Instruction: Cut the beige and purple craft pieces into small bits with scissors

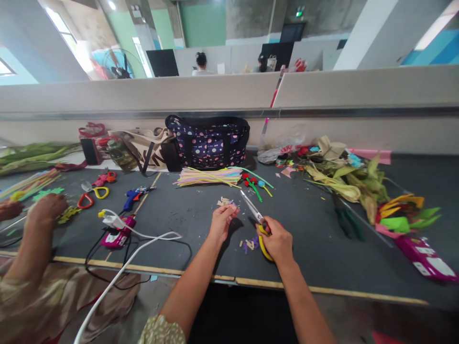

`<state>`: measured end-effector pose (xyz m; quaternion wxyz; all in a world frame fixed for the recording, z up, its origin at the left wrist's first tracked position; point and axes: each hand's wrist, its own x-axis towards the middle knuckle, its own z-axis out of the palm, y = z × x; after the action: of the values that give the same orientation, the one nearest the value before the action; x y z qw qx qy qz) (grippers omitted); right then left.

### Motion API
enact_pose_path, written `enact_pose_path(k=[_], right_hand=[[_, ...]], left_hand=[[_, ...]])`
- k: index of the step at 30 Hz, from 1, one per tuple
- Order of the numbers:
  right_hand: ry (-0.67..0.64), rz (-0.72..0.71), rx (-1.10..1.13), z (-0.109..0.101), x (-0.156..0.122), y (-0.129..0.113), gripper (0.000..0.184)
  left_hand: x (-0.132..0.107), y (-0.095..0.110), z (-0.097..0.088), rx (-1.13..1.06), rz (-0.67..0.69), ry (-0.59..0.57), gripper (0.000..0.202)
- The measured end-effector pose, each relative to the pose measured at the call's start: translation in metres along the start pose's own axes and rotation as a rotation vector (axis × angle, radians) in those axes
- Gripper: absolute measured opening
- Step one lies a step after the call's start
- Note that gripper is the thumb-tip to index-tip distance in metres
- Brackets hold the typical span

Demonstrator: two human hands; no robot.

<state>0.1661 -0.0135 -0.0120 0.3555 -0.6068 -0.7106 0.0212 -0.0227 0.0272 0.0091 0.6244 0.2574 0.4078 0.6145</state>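
Observation:
My right hand (278,240) is closed around the yellow handles of a pair of scissors (253,208), whose blades point up and left over the dark table. To their left, my left hand (223,220) is pinched, its fingertips on something too small to make out. Just behind that hand lies a small heap of tan pieces (224,201). Purple and tan cut bits (248,245) are scattered between my forearms, beside the scissor handles. Farther back are red pom-pom-like balls on green stems (253,181) and a bundle of pastel pipe cleaners (210,177).
A white cable (150,237) crosses the table to a pink power strip (119,232). A blue glue gun (133,197) and other scissors (93,191) lie left, near a co-worker's hands (50,208). A patterned bag (211,143) stands behind. Dried husks (358,191) and pliers (346,217) lie right.

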Motion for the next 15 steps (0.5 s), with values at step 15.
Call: enact_pose_path(k=[15], right_hand=[[0.098, 0.085, -0.069, -0.0016, 0.0039, 0.0019, 0.023]], left_hand=[[-0.0022, 0.0072, 0.0, -0.002, -0.071, -0.014, 0.02]])
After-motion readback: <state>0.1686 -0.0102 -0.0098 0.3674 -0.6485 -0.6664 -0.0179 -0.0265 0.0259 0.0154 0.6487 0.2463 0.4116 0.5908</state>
